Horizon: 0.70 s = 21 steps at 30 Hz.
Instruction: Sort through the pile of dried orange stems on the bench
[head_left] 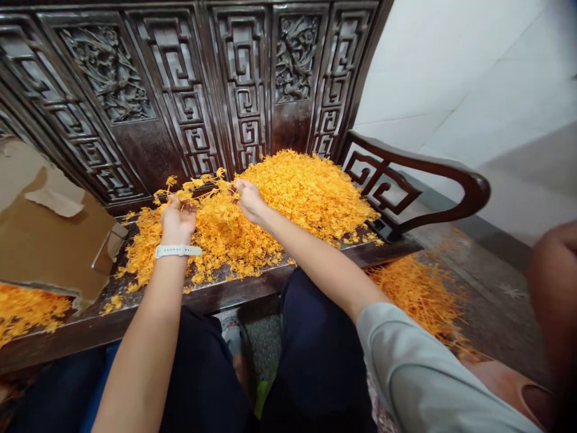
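Note:
A big heap of thin orange strands [306,192] lies on the seat of a dark carved wooden bench [252,285]. My left hand [178,219], with a white band on the wrist, is closed around a small bunch of strands [174,186] that sticks up from the fingers. My right hand [247,198] is pinched on more of the strands at the left edge of the heap. The two hands are a short way apart above the thinner spread of strands at the front of the seat.
An open cardboard box [49,240] sits on the seat at the left, with more orange strands [22,310] in front of it. Strands [419,294] also lie on the floor at the right. The bench's carved back [202,90] and curved armrest [433,168] enclose the heap. A blurred brownish shape [554,282] shows at the right edge.

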Available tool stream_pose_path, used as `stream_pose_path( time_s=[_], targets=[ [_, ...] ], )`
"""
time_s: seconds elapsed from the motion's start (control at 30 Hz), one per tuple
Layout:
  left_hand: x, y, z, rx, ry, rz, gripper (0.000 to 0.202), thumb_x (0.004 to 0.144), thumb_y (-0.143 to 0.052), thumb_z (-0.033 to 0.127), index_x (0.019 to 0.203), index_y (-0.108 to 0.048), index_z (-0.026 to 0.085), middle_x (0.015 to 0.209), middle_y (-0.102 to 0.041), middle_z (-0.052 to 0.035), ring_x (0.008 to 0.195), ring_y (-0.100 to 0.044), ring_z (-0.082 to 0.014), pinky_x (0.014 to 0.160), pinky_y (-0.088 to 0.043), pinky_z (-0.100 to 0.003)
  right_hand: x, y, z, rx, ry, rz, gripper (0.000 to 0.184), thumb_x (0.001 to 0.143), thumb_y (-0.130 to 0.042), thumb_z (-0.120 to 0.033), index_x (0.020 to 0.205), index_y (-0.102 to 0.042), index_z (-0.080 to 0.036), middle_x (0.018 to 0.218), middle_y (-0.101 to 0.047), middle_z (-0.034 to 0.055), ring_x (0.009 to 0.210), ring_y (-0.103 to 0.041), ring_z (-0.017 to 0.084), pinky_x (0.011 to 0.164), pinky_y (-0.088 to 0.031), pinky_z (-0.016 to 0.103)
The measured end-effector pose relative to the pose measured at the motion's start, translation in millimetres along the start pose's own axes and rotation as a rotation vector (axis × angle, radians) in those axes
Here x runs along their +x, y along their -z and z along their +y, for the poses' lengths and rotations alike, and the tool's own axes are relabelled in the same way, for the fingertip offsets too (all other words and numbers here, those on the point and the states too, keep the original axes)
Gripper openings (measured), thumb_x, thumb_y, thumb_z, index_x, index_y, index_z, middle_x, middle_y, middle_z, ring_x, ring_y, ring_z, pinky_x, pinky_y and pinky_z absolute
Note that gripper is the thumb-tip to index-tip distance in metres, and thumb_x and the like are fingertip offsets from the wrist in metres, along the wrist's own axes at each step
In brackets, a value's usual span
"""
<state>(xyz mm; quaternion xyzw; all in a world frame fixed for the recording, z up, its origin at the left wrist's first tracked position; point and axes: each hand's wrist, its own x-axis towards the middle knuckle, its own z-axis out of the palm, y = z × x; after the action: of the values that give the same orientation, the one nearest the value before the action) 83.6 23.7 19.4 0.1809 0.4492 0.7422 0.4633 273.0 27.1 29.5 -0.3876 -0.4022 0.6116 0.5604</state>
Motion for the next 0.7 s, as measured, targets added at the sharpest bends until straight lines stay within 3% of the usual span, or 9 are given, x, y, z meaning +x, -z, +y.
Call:
stream_pose_path(
  time_s=[0.13,0.3,0.37,0.5,0.57,0.7],
  targets=[
    [9.6,-3.8,1.0,-0.076,-0.008,-0.018,0.039,0.093,-0.079,0.035,0.072,-0.049,0.022,0.063,-0.052,0.0036,0.062,-0.056,-0.0115,0.065,-0.048,-0.023,12.0,3.2,0.6,-0.064,0.043,0.040,0.028,0.108,-0.044,-0.024,0.080,-0.045,-0.022,0.081,-0.053,-0.0039,0.072,-0.054,0.010,0.062,-0.038,0.018],
    [6.0,-9.4,-0.4,-0.074,-0.107,-0.117,0.048,0.087,-0.083,0.057,0.077,-0.050,0.023,0.069,-0.059,0.0033,0.072,-0.060,-0.0130,0.068,-0.046,-0.025,16.4,8.0,2.1,-0.100,0.073,0.053,0.028,0.108,-0.048,-0.028,0.081,-0.047,-0.021,0.081,-0.053,-0.0033,0.073,-0.052,0.010,0.065,-0.037,0.018],
    [-2.4,-12.1,-4.0,-0.092,-0.116,-0.145,0.046,0.086,-0.083,0.060,0.085,-0.053,0.024,0.079,-0.066,0.0027,0.076,-0.065,-0.0125,0.070,-0.048,-0.025,10.8,9.9,0.5,-0.084,0.044,0.007,0.029,0.107,-0.053,-0.040,0.085,-0.048,-0.022,0.084,-0.057,-0.0027,0.073,-0.055,0.011,0.067,-0.041,0.020],
    [-20.1,-15.5,-12.6,-0.038,-0.138,-0.205,0.044,0.089,-0.081,0.059,0.102,-0.054,0.027,0.100,-0.073,-0.0015,0.083,-0.075,-0.0153,0.076,-0.055,-0.027,-6.0,12.9,-4.1,-0.026,-0.120,-0.274,0.050,0.094,-0.062,-0.074,0.095,-0.056,-0.024,0.086,-0.065,0.0015,0.076,-0.061,0.015,0.068,-0.046,0.026],
    [-25.9,-15.2,-15.9,-0.019,-0.146,-0.255,0.042,0.090,-0.082,0.054,0.104,-0.055,0.026,0.104,-0.075,-0.0034,0.081,-0.076,-0.0156,0.076,-0.057,-0.028,-10.6,12.8,-3.4,-0.054,-0.118,-0.318,0.049,0.087,-0.075,-0.069,0.094,-0.062,-0.023,0.085,-0.065,0.0019,0.076,-0.060,0.014,0.066,-0.044,0.025],
    [-34.7,-13.4,-22.5,0.072,-0.104,-0.401,0.040,0.087,-0.086,0.045,0.110,-0.061,0.026,0.102,-0.077,-0.0058,0.074,-0.073,-0.0144,0.068,-0.056,-0.026,-7.3,11.1,3.8,-0.052,0.010,-0.210,0.034,0.080,-0.089,-0.042,0.089,-0.065,-0.021,0.087,-0.066,-0.0012,0.069,-0.053,0.009,0.063,-0.042,0.024]
  ],
)
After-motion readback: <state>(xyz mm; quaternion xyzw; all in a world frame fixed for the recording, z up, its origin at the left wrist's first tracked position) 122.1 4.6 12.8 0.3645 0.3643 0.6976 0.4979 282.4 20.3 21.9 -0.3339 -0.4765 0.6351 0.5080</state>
